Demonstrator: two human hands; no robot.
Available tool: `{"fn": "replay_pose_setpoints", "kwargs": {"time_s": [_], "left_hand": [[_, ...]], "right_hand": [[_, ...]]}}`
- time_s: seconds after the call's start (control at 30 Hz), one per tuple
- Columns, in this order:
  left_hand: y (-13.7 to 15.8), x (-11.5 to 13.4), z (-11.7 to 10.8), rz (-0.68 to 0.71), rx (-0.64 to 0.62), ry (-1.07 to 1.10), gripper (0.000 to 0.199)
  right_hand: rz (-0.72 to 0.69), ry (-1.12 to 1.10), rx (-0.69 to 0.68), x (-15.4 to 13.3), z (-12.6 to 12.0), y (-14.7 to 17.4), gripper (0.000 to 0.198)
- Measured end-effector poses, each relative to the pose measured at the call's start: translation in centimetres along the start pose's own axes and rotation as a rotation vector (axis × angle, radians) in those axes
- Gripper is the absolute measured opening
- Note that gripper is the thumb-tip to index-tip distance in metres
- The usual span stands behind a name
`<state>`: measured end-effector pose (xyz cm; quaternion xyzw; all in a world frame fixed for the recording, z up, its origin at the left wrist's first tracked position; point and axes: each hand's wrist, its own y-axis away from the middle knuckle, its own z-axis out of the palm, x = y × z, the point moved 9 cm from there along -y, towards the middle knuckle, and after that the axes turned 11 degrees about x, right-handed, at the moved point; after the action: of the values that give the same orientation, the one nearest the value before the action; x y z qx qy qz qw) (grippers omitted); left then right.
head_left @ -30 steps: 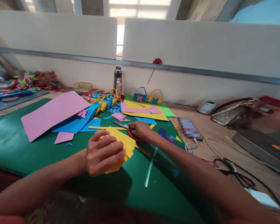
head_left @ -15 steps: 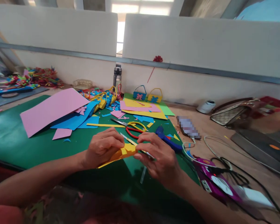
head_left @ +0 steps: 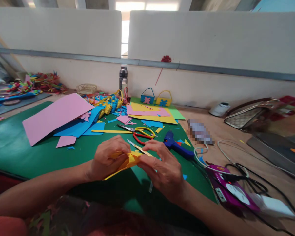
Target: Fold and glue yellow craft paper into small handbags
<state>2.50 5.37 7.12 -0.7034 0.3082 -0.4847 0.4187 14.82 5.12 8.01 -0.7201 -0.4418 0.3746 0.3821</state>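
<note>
A folded piece of yellow paper (head_left: 131,160) is held between my two hands above the green mat (head_left: 88,193). My left hand (head_left: 111,157) wraps its left part, hiding much of it. The fingertips of my right hand (head_left: 163,168) pinch its right end. Just behind the right fingers lies a slim metal blade tool (head_left: 135,145), partly covered by them. Beyond it rest scissors (head_left: 140,132) with red and yellow handles. To the right of my right hand is a blue glue gun (head_left: 177,147).
Pink sheets (head_left: 57,118) and blue sheets (head_left: 76,127) lie on the left. Small paper bags (head_left: 147,98) stand at the back, near a bottle (head_left: 123,82). On the right are a phone (head_left: 200,131), a purple power strip (head_left: 231,190) with cables, and a handbag (head_left: 243,116).
The right fingers have shifted slightly left along the yellow paper and closed in on its end. The whole view has turned a little.
</note>
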Motion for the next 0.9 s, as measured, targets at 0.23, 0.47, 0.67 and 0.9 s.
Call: {"fn": "replay_pose_setpoints", "kwargs": {"time_s": [0.23,0.47,0.67,0.9], "left_hand": [[0.2,1.0,0.4,0.113,0.007,-0.058,0.01],[0.1,1.3,0.5,0.152,-0.006,-0.09,0.016],[0.2,1.3,0.5,0.17,-0.01,-0.109,0.015],[0.7,1.9,0.4,0.262,-0.062,-0.174,0.013]], "right_hand": [[-0.028,0.008,0.017,-0.4,0.1,0.0,0.013],[-0.053,0.083,-0.015,-0.5,0.7,0.5,0.017],[-0.012,0.064,-0.051,-0.3,1.1,0.7,0.02],[-0.041,0.06,-0.039,-0.6,1.1,0.7,0.025]]}}
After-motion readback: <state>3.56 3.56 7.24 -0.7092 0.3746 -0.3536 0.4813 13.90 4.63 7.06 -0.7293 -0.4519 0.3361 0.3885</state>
